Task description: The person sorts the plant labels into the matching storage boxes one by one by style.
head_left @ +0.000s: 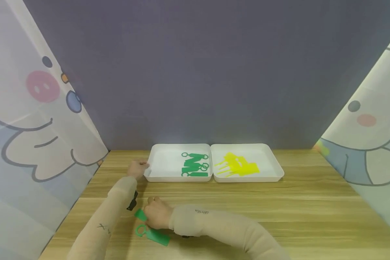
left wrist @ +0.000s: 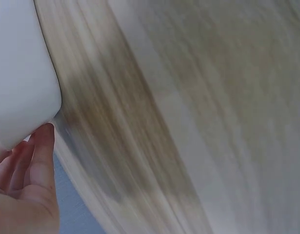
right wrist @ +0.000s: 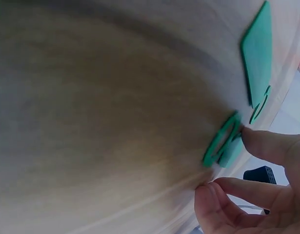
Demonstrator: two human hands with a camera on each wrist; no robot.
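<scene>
In the head view, my left hand is at the left end of a white tray containing several green ring-ended tags. The left wrist view has its fingers curled at the rounded corner of the tray, the thumb partly out of frame. Lower down, my right hand is over a green tag on the table, covering part of it. In the right wrist view, the thumb is at that tag's ring, with a gap to the fingertips. A second green tag lies beside the hand.
A second white tray adjoins the first on the right and holds a pile of yellow strip-tailed tags. Both trays stand on a wooden table before a grey panel. Cartoon-printed curtains flank the table.
</scene>
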